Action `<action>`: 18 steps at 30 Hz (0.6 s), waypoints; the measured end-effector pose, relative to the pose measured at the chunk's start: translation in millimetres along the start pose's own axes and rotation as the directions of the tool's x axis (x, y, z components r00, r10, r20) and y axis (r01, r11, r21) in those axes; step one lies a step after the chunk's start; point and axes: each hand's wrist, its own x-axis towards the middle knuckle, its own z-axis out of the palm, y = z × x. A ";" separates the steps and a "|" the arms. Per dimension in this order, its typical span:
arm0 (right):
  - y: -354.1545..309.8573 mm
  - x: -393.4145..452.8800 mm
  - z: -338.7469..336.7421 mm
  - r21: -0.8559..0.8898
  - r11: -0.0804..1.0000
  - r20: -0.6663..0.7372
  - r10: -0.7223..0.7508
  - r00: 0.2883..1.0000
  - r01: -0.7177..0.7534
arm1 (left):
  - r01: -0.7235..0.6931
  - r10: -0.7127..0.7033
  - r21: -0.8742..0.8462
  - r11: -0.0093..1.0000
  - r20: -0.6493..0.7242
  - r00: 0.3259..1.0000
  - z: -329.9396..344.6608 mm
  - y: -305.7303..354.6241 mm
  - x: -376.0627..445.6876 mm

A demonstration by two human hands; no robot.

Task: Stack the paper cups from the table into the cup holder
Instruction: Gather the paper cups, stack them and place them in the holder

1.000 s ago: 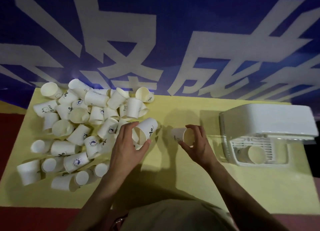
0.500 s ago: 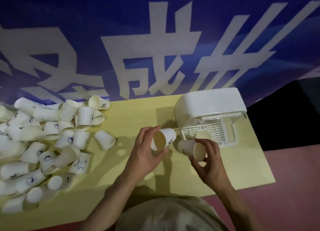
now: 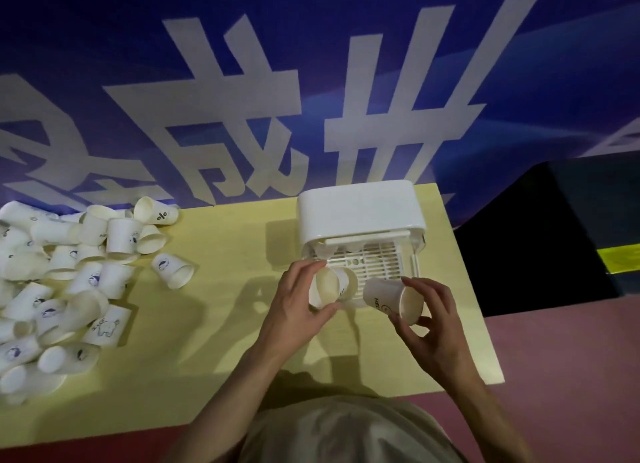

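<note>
Head view, both hands at the cup holder. The left hand (image 3: 294,303) is shown with its fingers (image 3: 304,266) and thumb curled round a white paper cup (image 3: 325,287) lying on its side, mouth toward the camera, its base pointed into the white plastic cup holder with a domed lid and slotted tray (image 3: 360,213). A second cup rim is visible just behind this one, so the cup appears to be nested against, or about to be nested into, a cup already on the tray; which of the two cannot be told. The right hand (image 3: 433,327) is shown pinching a second white paper cup with dark lettering (image 3: 391,298) by its rim, tilted, mouth toward the wrist, just in front of the tray's right half.

Compared with half a second before, both hands have been carried nearer the holder: the left cup, then held apart from it over the pale yellow tabletop (image 3: 214,289), is now at the tray's front edge, and the right cup has been brought alongside. By this it is judged that one cup is in the act of being stacked and the next is held ready; the large heap of loose white paper cups (image 3: 65,275) at the left shows that most of the task remains.

Legible writing: a "%" mark on one cup at the back of the heap (image 3: 157,213); letters beginning "HE" on the right-hand cup, the rest hidden; small dark figures on several cups, too small to read; large pale Chinese characters on the blue banner (image 3: 311,98) behind, including 成.
</note>
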 end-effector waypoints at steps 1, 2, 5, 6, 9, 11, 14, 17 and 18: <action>4.2 3.2 -6.0 0.004 1.000 0.015 -0.012 1.000 0.012 | 0.018 -0.018 0.014 1.000 0.004 1.000 7.4 0.9 2.6; 8.3 6.4 -11.3 0.005 1.000 0.030 -0.020 0.999 0.020 | 0.034 -0.035 0.029 0.999 0.011 0.999 14.7 0.8 4.9; 18.2 13.3 -23.3 0.010 0.999 0.070 -0.039 0.997 0.039 | 0.064 -0.066 0.066 0.996 0.025 0.998 34.4 -2.9 9.8; 20.3 15.6 -26.8 0.016 0.999 0.076 -0.051 0.996 0.050 | 0.072 -0.074 0.080 0.994 0.020 0.997 41.0 -4.3 11.9; 26.1 24.2 -36.0 0.014 0.997 0.115 -0.071 0.991 0.070 | 0.124 -0.128 0.138 0.983 0.018 0.992 60.7 -9.1 19.3; 30.8 30.3 -37.3 -0.015 0.997 0.157 -0.067 0.985 0.070 | 0.160 -0.170 0.177 0.971 0.041 0.985 71.2 -11.6 25.3; 39.1 37.1 -32.0 -0.065 0.997 0.211 -0.036 0.977 0.051 | 0.185 -0.209 0.239 0.953 0.081 0.974 81.8 -13.8 33.6; 43.5 40.9 -22.7 -0.099 0.992 0.236 -0.054 0.970 0.079 | 0.246 -0.278 0.222 0.943 0.124 0.953 87.2 -14.5 39.8; 43.5 42.0 -19.2 -0.105 0.990 0.245 -0.066 0.967 0.094 | 0.265 -0.297 0.211 0.941 0.136 0.945 88.5 -15.7 40.8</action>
